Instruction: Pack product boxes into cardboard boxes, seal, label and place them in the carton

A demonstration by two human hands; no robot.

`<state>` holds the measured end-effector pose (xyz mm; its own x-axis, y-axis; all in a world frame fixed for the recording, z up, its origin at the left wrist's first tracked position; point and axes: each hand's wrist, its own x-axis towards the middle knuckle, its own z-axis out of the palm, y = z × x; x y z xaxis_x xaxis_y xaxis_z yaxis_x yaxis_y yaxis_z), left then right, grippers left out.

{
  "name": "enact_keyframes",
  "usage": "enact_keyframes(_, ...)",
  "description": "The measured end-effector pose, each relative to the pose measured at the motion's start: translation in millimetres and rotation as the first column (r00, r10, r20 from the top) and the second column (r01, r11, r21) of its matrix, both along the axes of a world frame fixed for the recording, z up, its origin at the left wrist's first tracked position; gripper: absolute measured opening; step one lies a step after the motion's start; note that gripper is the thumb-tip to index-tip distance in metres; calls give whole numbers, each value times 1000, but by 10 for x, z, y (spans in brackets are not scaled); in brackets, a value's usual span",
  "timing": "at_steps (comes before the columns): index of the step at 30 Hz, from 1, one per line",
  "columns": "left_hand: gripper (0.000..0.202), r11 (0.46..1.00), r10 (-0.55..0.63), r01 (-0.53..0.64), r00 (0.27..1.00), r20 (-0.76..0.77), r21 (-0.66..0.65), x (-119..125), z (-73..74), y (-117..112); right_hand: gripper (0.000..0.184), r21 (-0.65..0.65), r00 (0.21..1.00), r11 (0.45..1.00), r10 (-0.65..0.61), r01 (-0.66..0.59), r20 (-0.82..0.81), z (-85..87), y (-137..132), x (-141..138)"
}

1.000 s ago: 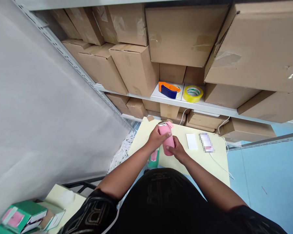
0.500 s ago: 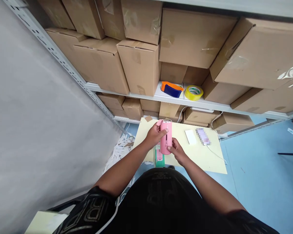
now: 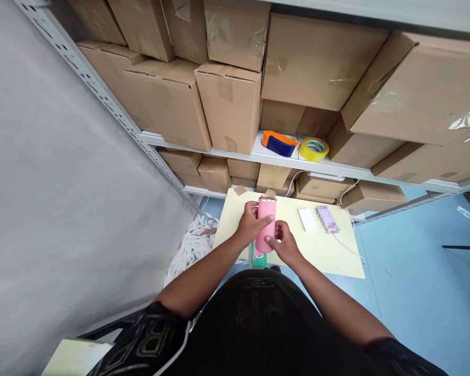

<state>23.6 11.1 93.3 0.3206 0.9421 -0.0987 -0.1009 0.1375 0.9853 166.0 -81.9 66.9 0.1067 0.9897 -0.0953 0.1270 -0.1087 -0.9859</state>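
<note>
Both of my hands hold a pink rounded cylinder (image 3: 265, 210) with a silvery top end, upright over the pale yellow table. Its plain, unprinted side faces me; I cannot tell exactly what kind of thing it is. My left hand (image 3: 253, 223) is closed round its left side, with the thumb across the front. Lower on the right side, my right hand (image 3: 285, 244) grips it, with the thumb near the bottom. Partly hidden beneath the cylinder is a green and pink item (image 3: 259, 260) at the table's near edge.
On the table (image 3: 297, 250) lie a white box (image 3: 307, 220) and a blurred-out phone-like item (image 3: 327, 219) with a white cable. Shelves ahead hold several cardboard boxes (image 3: 229, 107), an orange and blue tape dispenser (image 3: 280, 143) and yellow tape (image 3: 314, 149). White scraps (image 3: 191, 245) are heaped by the wall.
The pink cylinder has been turned in my hands, so its printed side and the pink strap at its top no longer show. Both hands stay on it.
</note>
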Motion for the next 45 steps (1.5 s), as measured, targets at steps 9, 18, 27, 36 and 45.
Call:
enact_keyframes(9, 66, 987, 25, 6, 981, -194, 158, 116, 131, -112, 62, -13, 986, 996, -82, 85, 142, 5, 69, 72)
enact_keyframes(18, 52, 985, 40, -32, 998, 46, -168, 136, 84, -64, 43, -11, 991, 995, -98, 97, -94, 51, 272, 533)
enact_keyframes(27, 57, 864, -285, 416, 868, 408, -282, 192, -14, -121, 72, -9, 765, 965, 203, -263, -611, 315, 794, 712)
enact_keyframes(36, 58, 848, -365, 468, 856, 367, -249, 174, -122, 32, 59, -55, 863, 975, 164, -216, -478, 381, 761, 625)
enact_keyframes(45, 40, 868, -166, 406, 780, -604, 286, -237, -631, -42, 45, -3, 980, 986, -168, 169, -102, 114, 636, 829)
